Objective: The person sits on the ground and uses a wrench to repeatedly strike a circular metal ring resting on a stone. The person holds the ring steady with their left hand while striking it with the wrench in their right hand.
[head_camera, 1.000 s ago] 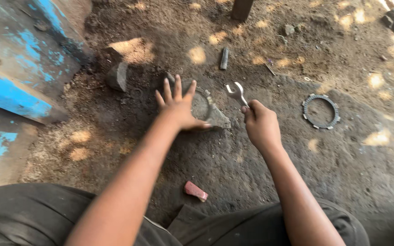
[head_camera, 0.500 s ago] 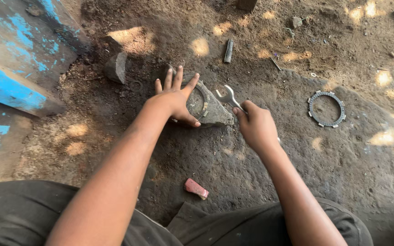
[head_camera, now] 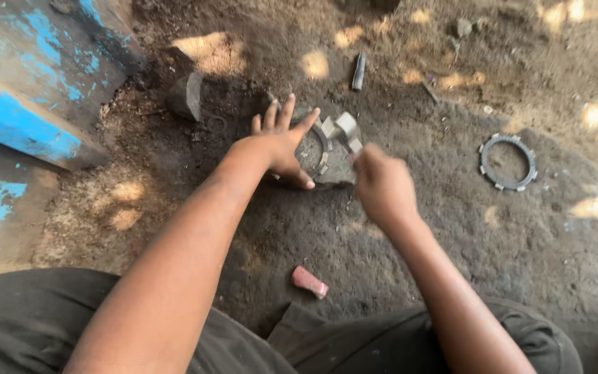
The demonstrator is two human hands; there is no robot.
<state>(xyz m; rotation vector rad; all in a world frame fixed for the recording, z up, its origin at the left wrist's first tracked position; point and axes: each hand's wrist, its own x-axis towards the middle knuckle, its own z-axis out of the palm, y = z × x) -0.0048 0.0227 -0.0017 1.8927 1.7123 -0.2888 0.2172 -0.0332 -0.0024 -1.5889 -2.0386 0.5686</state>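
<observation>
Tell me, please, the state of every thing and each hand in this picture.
Left hand: open, fingers spread, pressing on the grey metal part.
Right hand: closed around the spanner.
Spanner: held, its open end over the part.
Grey metal part: lying on the dirt.
Toothed ring: flat, untouched.
Pink piece: lying loose.

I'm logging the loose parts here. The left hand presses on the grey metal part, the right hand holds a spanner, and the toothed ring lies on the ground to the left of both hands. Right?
Not quite: the head view shows the toothed ring on the ground to the right of both hands. The left hand does press on the grey metal part, and the right hand holds the spanner.
</observation>
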